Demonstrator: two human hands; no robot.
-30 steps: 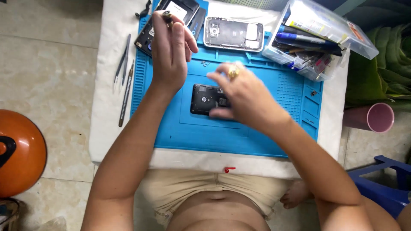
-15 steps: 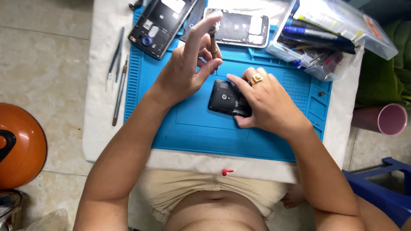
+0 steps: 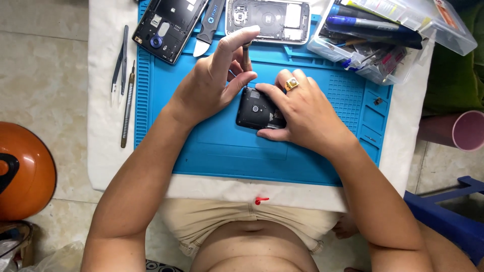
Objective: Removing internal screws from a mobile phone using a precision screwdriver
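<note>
Hands worked over a blue repair mat (image 3: 212,151). The left hand (image 3: 212,83) pinched a small screwdriver (image 3: 246,55) upright between thumb and fingers. The right hand (image 3: 302,113) lay flat, fingers spread, pressing a black phone part (image 3: 253,108) at the mat's middle. Far right, a clear plastic box (image 3: 373,70) held pens and small tools.

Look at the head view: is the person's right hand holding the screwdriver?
No, the left hand holds the screwdriver upright, while the right hand presses on the small black phone part.

Matt blue rubbery mat (image 3: 212,151), glossy black plastic part (image 3: 253,110), clear plastic box (image 3: 403,30).
</note>
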